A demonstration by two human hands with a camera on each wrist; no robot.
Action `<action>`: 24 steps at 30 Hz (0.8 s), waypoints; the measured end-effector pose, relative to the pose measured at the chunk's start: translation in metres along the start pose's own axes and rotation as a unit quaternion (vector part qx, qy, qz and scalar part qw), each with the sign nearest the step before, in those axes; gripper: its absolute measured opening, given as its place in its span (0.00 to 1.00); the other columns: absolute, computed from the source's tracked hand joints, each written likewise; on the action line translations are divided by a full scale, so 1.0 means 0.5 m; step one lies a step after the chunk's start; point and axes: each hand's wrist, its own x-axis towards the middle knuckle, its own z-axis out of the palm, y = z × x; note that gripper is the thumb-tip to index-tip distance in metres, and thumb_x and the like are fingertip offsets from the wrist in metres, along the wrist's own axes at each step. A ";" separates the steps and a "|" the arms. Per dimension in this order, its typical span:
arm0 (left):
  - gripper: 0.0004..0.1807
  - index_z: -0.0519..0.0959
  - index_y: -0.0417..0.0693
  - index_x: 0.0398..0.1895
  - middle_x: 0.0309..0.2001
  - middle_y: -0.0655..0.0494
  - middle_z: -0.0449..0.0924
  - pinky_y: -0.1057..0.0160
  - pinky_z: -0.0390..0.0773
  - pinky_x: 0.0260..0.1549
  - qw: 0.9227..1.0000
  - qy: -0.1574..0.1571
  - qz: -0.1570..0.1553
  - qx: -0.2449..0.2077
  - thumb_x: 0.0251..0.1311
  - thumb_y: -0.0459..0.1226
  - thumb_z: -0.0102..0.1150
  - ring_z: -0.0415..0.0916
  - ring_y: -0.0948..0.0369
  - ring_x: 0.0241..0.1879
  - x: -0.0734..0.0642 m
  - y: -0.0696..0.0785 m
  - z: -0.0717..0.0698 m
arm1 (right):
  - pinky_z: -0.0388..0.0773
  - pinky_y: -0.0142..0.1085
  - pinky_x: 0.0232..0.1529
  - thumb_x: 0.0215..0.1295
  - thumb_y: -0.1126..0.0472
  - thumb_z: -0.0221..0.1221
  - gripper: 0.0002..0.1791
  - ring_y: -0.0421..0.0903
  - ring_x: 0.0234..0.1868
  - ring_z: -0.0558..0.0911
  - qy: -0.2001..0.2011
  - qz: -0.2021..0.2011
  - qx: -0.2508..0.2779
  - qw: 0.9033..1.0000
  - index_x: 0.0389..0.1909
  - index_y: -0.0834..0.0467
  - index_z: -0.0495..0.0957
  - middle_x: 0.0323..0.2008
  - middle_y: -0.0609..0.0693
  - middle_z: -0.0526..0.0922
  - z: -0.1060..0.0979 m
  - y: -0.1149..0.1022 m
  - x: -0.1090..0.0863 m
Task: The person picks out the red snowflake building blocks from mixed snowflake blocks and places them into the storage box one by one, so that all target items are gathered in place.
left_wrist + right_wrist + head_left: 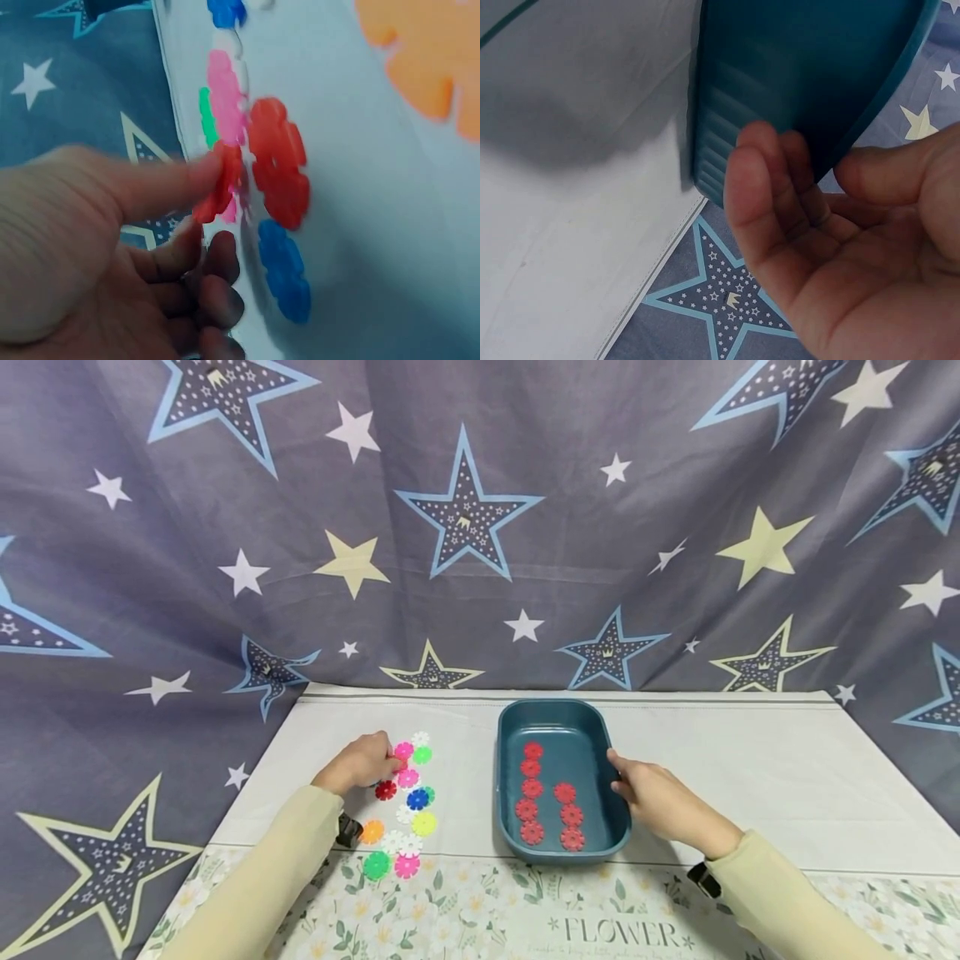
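With thumb and fingers, my left hand (362, 763) pinches a red flower-shaped disc (229, 174) among the loose discs on the left of the table. Another red disc (277, 161) and a blue disc (285, 271) lie beside it in the left wrist view. My right hand (663, 797) grips the right rim of a dark teal rectangular tub (617, 827), thumb at the rim and fingers against the outer wall. On the tub's floor lie red discs (531, 787) in a longer left column and a shorter right column (572, 815).
Near the left hand lie discs in several colours, including orange (372, 832), yellow (423, 824), green (377, 865), pink (407, 866) and white. The table (720, 743) has a white cloth with a floral front part. A star-patterned curtain (570, 552) hangs behind it.
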 end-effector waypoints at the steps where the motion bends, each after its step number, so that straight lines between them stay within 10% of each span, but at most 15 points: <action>1: 0.09 0.72 0.40 0.32 0.25 0.52 0.72 0.61 0.69 0.24 1.000 0.006 0.004 0.000 0.61 0.37 0.58 0.69 0.57 0.24 0.001 0.002 0.000 | 0.73 0.37 0.32 0.66 0.70 0.53 0.25 0.51 0.44 0.79 0.000 0.000 0.000 1.000 0.61 0.77 0.62 0.58 0.72 0.68 0.000 0.000 0.000; 11: 0.02 0.76 0.41 0.31 0.25 0.54 0.74 0.62 0.71 0.24 0.993 0.105 0.055 -0.028 0.59 0.31 0.59 0.69 0.59 0.23 -0.010 0.028 -0.019 | 0.72 0.36 0.31 0.66 0.70 0.53 0.25 0.47 0.38 0.78 0.002 0.001 0.002 1.000 0.61 0.77 0.62 0.58 0.71 0.69 0.001 0.001 0.000; 17: 0.05 0.78 0.46 0.27 0.24 0.58 0.77 0.62 0.70 0.24 0.968 0.188 0.161 -0.030 0.58 0.32 0.62 0.68 0.63 0.20 -0.027 0.092 -0.051 | 0.70 0.35 0.30 0.66 0.70 0.53 0.25 0.46 0.37 0.78 0.001 -0.002 0.004 1.000 0.61 0.77 0.62 0.57 0.72 0.69 0.000 0.002 -0.001; 24: 0.02 0.82 0.47 0.32 0.29 0.61 0.80 0.61 0.75 0.36 0.933 0.208 0.294 -0.017 0.56 0.33 0.65 0.75 0.64 0.31 -0.039 0.192 -0.079 | 0.70 0.35 0.29 0.66 0.70 0.54 0.25 0.45 0.34 0.77 0.003 -0.004 -0.002 1.000 0.61 0.77 0.63 0.57 0.72 0.70 0.001 0.002 0.000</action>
